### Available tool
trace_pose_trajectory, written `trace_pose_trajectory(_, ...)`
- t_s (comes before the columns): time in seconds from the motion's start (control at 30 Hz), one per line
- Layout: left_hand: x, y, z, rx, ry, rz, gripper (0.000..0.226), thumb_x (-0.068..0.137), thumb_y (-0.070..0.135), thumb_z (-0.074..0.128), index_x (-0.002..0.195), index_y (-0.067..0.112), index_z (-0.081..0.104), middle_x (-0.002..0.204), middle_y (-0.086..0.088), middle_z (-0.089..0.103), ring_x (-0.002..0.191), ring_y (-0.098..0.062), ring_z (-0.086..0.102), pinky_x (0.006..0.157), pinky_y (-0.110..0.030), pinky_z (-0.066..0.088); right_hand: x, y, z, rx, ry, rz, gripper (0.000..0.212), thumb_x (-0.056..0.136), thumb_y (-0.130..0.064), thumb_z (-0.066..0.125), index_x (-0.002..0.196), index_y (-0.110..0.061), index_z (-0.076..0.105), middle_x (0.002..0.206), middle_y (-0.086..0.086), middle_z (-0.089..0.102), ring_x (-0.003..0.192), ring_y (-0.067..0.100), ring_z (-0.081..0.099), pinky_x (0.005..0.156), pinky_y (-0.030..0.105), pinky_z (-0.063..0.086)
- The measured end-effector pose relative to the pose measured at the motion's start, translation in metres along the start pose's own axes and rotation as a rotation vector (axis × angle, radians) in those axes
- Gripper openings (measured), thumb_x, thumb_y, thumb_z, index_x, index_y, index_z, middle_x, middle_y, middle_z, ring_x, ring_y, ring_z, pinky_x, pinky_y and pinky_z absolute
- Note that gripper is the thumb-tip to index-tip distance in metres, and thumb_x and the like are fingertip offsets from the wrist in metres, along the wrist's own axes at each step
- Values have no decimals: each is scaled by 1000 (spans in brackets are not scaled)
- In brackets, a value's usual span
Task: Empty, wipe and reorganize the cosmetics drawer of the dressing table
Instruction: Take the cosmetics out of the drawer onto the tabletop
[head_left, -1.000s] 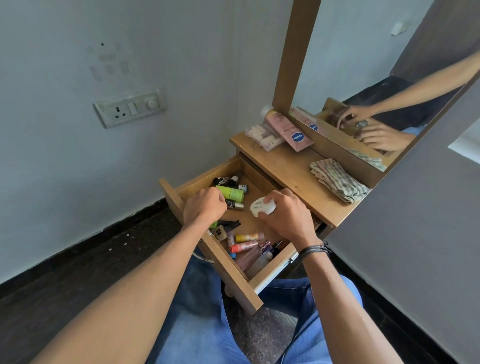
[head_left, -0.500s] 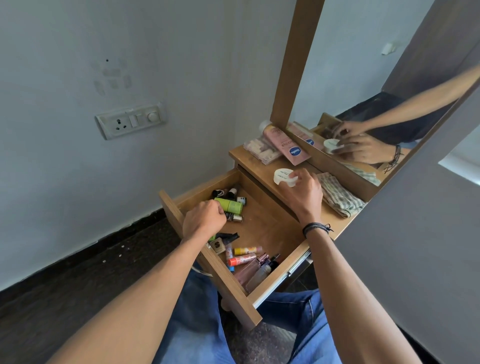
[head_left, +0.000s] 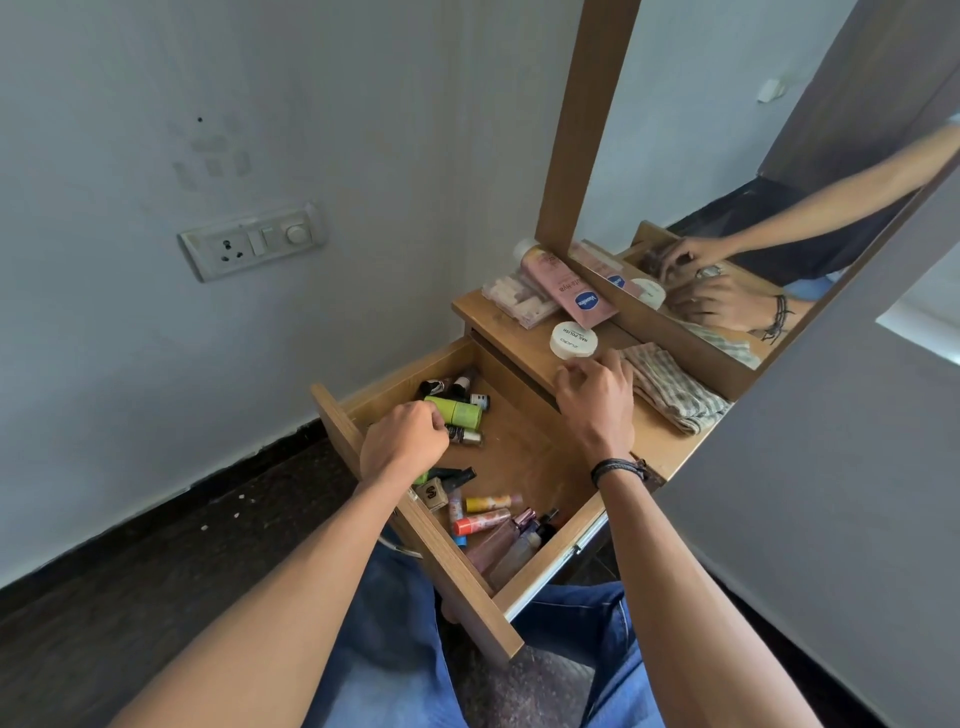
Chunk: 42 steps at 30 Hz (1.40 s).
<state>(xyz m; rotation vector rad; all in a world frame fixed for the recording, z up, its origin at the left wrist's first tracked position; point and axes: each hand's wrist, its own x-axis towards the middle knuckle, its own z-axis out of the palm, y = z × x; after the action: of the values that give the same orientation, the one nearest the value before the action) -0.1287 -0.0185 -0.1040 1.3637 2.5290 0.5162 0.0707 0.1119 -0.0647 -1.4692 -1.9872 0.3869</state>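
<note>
The wooden drawer is pulled out over my lap and holds several cosmetics. Among them are a green tube, small dark bottles, an orange tube and pinkish perfume bottles. My left hand lies curled over the drawer's front edge, its fingertips at the green tube; what it holds is hidden. A round white jar stands on the tabletop. My right hand hovers just in front of the jar, fingers relaxed, apart from it.
A pink lotion bottle and a clear packet lie at the back of the tabletop against the mirror frame. A folded striped cloth lies to the right. A wall socket is on the left.
My right hand lifted the white jar out of the drawer, set it on the tabletop and let go. My left hand stayed curled at the drawer's front.
</note>
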Motion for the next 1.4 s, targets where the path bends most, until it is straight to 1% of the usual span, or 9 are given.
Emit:
trace_pose_trajectory(0.07, -1, -1, 0, -2, 5, 11, 13, 95, 31, 64, 108, 31, 66, 94, 14, 67, 69, -4, 59, 46, -19, 36, 0, -1, 0, -22, -19, -12, 34, 94, -28, 57, 118, -10, 73, 124, 9, 61, 114, 29, 46, 97, 37, 38)
trace_pose_trajectory(0.27, -1, -1, -1, 7, -2, 35, 13, 96, 33, 61, 109, 33, 65, 98, 13, 69, 64, 2, 54, 46, -19, 36, 7, 1, 4, -205, -98, -59, 55, 96, -56, 48, 132, -18, 63, 139, 3, 54, 122, 32, 44, 102, 42, 35)
trace_pose_trajectory(0.4, -2, -2, -2, 2, -9, 49, 13, 97, 33, 60, 109, 32, 65, 100, 13, 70, 69, -4, 59, 48, -20, 40, 9, -2, 9, -288, -127, -23, 65, 92, -75, 35, 126, -25, 62, 132, 2, 46, 121, 34, 41, 102, 49, 38)
trace_pose_trajectory(0.57, -1, -4, 0, -19, -7, 55, 16, 97, 34, 61, 113, 33, 63, 100, 14, 70, 71, -2, 61, 52, -21, 46, 11, -2, 12, -320, -137, -31, 73, 86, -85, 26, 132, -33, 50, 128, 2, 45, 119, 33, 41, 99, 50, 38)
trace_pose_trajectory(0.77, -2, -4, -1, -9, -12, 60, 18, 97, 34, 60, 115, 33, 63, 104, 13, 71, 74, -4, 62, 54, -21, 48, 16, -10, 12, -366, -192, 14, 82, 86, -87, 24, 132, -24, 45, 130, 6, 39, 122, 36, 36, 99, 52, 34)
trace_pose_trajectory(0.93, -4, -3, -2, -16, -18, 59, 18, 96, 31, 60, 113, 32, 65, 105, 13, 72, 78, -9, 66, 65, -30, 58, 19, -16, 10, -339, -202, 60, 84, 87, -86, 18, 129, -20, 47, 128, 9, 39, 123, 37, 35, 101, 54, 30)
trace_pose_trajectory(1.13, -5, -4, -1, -5, -33, 77, 21, 95, 29, 64, 116, 33, 65, 105, 12, 72, 77, -6, 62, 66, -29, 57, 26, -19, 10, -316, -212, 99, 85, 90, -82, 20, 137, -16, 46, 130, 10, 38, 125, 37, 34, 104, 53, 29)
trace_pose_trajectory(1.3, -7, -2, -2, 30, -57, 95, 24, 95, 25, 62, 117, 35, 65, 111, 10, 71, 89, -11, 64, 78, -37, 58, 20, -18, 12, -304, -59, 88, 74, 94, -74, 28, 113, -12, 63, 121, 12, 46, 114, 37, 43, 99, 51, 35)
trace_pose_trajectory(1.4, -7, -1, -2, 63, -78, 104, 24, 95, 26, 62, 116, 36, 65, 113, 8, 70, 98, -15, 64, 80, -36, 53, 13, -16, 11, -175, 41, 11, 54, 96, -60, 43, 106, -13, 67, 114, 10, 52, 106, 32, 47, 91, 48, 42)
